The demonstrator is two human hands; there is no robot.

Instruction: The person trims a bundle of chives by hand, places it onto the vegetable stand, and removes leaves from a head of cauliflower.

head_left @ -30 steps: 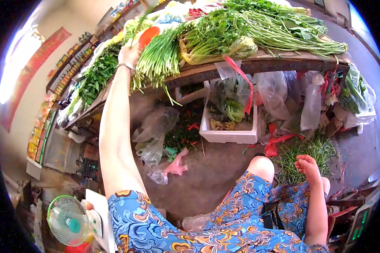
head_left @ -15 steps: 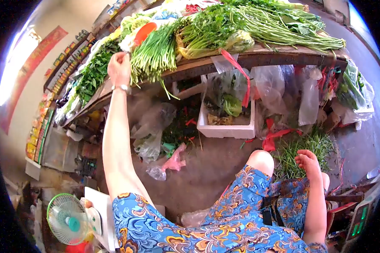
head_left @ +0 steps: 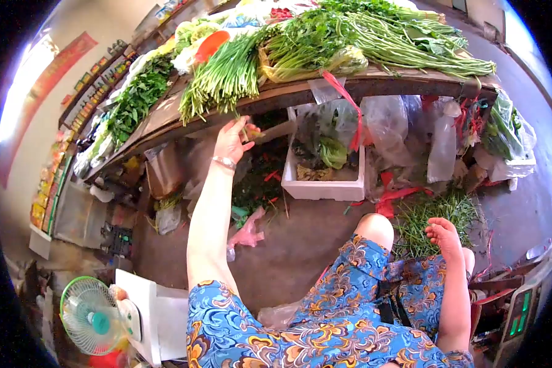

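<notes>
My left hand (head_left: 230, 142) reaches up to the front edge of the vegetable table, its thumb low and its fingers bent around stray stalks hanging from the bunch of garlic chives (head_left: 227, 70). Its fingertips are partly shaded. A bracelet circles that wrist. Above my knee at the right, my right hand (head_left: 446, 238) is raised with its fingers curled in; whatever lies between them, if anything, is hidden. Beside it on the floor is a heap of green trimmings (head_left: 438, 214). Leafy herbs (head_left: 306, 49) and long beans (head_left: 398, 46) lie right of the chives.
A white foam box (head_left: 325, 189) with leaves stands under the table. Plastic bags (head_left: 389, 126) and a red ribbon (head_left: 343, 92) hang from its edge. A green fan (head_left: 95, 316) is at lower left, a scale with a lit display (head_left: 520, 313) at lower right.
My left hand has come down and right from the chives' left side to below the table edge. The chives' cut ends have shifted left. My right hand has hardly moved.
</notes>
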